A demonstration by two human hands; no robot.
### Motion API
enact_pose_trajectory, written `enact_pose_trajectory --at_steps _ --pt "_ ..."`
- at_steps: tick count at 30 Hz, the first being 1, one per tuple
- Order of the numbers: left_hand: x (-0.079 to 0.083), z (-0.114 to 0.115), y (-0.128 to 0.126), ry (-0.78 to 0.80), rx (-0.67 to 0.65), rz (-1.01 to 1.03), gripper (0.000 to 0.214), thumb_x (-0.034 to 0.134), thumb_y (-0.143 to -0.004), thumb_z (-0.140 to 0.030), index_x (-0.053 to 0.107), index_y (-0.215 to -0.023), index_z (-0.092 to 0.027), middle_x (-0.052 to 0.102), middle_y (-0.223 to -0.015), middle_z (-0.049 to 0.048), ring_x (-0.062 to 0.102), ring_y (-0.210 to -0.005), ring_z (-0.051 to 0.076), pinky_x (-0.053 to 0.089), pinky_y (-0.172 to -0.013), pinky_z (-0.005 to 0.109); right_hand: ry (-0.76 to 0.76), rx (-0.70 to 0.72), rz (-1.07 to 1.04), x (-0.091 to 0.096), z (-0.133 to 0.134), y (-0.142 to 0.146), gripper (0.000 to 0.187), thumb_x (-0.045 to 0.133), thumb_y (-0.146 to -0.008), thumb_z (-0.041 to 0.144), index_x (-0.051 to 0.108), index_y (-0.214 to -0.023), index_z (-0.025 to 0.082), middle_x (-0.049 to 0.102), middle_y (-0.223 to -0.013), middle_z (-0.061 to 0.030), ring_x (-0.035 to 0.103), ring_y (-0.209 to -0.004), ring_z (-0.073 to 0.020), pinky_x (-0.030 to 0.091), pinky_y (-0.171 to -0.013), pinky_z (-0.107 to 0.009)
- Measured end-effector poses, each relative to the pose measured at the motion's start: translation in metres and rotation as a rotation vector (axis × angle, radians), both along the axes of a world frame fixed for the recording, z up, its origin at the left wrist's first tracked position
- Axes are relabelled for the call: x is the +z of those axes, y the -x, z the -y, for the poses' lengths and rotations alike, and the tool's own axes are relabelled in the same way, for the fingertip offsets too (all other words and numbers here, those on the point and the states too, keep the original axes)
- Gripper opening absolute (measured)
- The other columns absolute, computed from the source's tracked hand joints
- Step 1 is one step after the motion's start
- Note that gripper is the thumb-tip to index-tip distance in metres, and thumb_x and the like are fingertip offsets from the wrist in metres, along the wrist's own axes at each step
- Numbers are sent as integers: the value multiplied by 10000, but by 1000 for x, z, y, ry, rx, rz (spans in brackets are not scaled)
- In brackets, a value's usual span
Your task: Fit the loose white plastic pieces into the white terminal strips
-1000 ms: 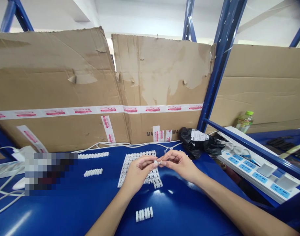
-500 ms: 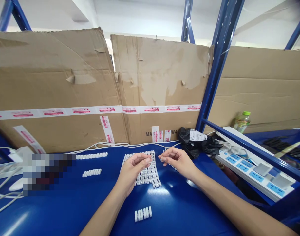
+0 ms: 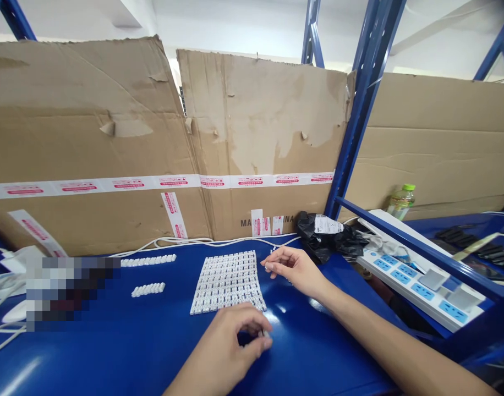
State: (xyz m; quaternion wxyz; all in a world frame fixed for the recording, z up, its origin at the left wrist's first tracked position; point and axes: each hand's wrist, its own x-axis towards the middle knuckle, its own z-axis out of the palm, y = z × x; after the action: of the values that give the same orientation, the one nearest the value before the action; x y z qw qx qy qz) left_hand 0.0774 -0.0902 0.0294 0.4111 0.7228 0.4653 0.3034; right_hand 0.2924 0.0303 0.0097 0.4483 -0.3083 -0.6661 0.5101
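Over glossy blue workbench (image 3: 310, 357), your left hand (image 3: 223, 346) pinches small white plastic piece (image 3: 264, 334) in curled fingers; right hand (image 3: 293, 269) half-open, holding nothing, just beside white terminal-block grid (image 3: 227, 281).

The head camera looked forward and down from above the near edge of the table (image 3: 318, 341), close over the left hand (image 3: 223, 352) and right hand (image 3: 295, 269), and its wide view reached past the table's far edge to the cardboard (image 3: 260, 121) behind it and the power strip (image 3: 417, 280) beyond its right side.
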Motion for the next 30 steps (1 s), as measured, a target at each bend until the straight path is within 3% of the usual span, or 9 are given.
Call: enact_pose_trajectory --at_steps 3,7,11,16,21,25,30 --pt "-7 12 4 -67 -22 -163 99 715 -894 -246 803 -918 -284 796 -975 28 713 -950 252 532 -889 364 4 12 10 -1 -1 0 343 850 -851 494 766 -968 183 783 -918 -62 690 -736 -162 586 -731 -333" --pt "-14 18 11 -111 -22 -224 175 637 -979 -316 799 -1044 -323 792 -1116 46 689 -1087 291 504 -1013 446 8 16 5 -3 -1 0 323 850 -855 478 765 -962 186 778 -894 -57 686 -730 -159 583 -724 -329" --pt "-23 22 14 -189 34 -244 297 793 -867 -336 782 -1164 -333 782 -1201 63 688 -1106 323 550 -984 441 4 21 4 -6 -3 0 334 848 -851 491 766 -973 191 779 -897 -55 700 -755 -171 591 -733 -339" --pt "-33 26 18 -243 76 -240 246 728 -910 -286 780 -1144 -340 795 -1154 54 700 -1089 317 578 -961 427 -1 25 20 -6 -4 0 329 841 -856 487 770 -974 189 780 -895 -55 703 -750 -171 595 -740 -343" --pt "-29 29 24 -223 74 -257 258 714 -929 -336 783 -1177 -334 786 -1195 71 700 -1116 333 593 -968 455 -3 14 44 -2 -2 0 319 837 -860 480 779 -977 189 776 -875 -49 694 -725 -162 581 -732 -332" --pt "-20 19 21 -256 93 -244 310 667 -981 -393 753 -1275 -343 753 -1318 75 685 -1219 338 577 -1037 475 -12 6 48 0 -2 0 320 833 -863 480 778 -979 187 770 -868 -46 688 -712 -159 573 -726 -328" --pt "-19 -4 0 -346 16 -271 361 530 -1042 -245 708 -1351 -305 752 -1317 81 672 -1243 310 526 -1103 493 -9 -1 61 1 -1 0 313 831 -866 476 772 -966 185 766 -856 -43 685 -701 -156 569 -724 -324"
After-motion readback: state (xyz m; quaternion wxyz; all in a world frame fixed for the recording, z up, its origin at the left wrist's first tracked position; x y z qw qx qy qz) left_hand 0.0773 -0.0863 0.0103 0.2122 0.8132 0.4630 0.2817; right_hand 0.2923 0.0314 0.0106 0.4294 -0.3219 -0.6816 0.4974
